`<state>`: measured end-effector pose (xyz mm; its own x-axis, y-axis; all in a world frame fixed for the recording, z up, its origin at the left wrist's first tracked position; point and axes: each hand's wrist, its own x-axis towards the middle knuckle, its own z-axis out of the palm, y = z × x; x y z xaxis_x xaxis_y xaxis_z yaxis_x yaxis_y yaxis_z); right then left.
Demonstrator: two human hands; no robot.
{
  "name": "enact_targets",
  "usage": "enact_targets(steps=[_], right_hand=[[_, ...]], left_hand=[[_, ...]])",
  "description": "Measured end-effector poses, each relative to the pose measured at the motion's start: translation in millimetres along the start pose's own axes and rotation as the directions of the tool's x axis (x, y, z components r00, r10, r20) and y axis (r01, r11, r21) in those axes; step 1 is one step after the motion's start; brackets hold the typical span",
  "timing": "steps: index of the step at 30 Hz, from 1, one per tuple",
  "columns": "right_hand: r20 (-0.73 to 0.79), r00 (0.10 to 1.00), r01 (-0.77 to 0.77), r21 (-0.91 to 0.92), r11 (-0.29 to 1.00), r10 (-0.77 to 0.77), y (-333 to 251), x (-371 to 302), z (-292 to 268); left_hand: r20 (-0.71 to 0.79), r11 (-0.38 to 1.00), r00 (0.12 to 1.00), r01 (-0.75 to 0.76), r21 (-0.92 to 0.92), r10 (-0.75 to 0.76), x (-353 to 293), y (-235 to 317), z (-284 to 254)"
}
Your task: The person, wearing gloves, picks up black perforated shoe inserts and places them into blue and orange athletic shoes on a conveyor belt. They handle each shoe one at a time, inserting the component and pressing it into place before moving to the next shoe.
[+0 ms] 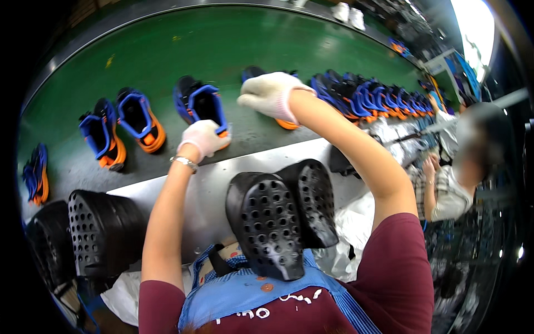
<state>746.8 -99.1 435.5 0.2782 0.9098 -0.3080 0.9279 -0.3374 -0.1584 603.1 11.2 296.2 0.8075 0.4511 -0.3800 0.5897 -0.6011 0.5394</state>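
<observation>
My left hand (201, 137), in a white glove, grips the heel of a blue, black and orange sneaker (208, 103) standing on the green surface. To its right my right hand (272, 94), gloved as well, lies closed over another such sneaker (286, 124); it covers most of that shoe, and only the toe and the orange heel show. Left of my hands stand a pair of the same kind, one sneaker (139, 119) beside another sneaker (102, 134). Two black shoe-shaped blocks with hole-dotted soles, one a large block (264, 222), sit upright against my apron.
A long row of matching sneakers (370, 94) runs along the green belt-like surface (222, 44) to the right. More black blocks (97, 234) stand at the lower left. A metal ledge (206, 189) lies before me. Another person (456, 172) sits at the right.
</observation>
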Motion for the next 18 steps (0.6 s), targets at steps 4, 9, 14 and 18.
enact_targets(steps=[4, 9, 14, 18], right_hand=[[-0.382, 0.895, -0.151, 0.224, 0.963, 0.229, 76, -111, -6], [-0.529, 0.6, -0.469, 0.376, 0.799, 0.6, 167, -238, 20], [-0.445, 0.477, -0.69, 0.344, 0.637, 0.758, 213, -294, 79], [-0.485, 0.423, -0.747, 0.291, 0.598, 0.765, 234, -304, 138]], left_hand=[[-0.045, 1.0, 0.999, -0.007, 0.002, 0.007, -9, 8, 0], [-0.257, 0.992, 0.963, -0.055, 0.112, 0.083, -14, -11, -4], [-0.492, 0.977, 0.87, 0.072, 0.201, 0.038, -21, -31, -19], [-0.526, 0.887, 0.815, 0.033, 0.46, 0.242, -33, -3, -27]])
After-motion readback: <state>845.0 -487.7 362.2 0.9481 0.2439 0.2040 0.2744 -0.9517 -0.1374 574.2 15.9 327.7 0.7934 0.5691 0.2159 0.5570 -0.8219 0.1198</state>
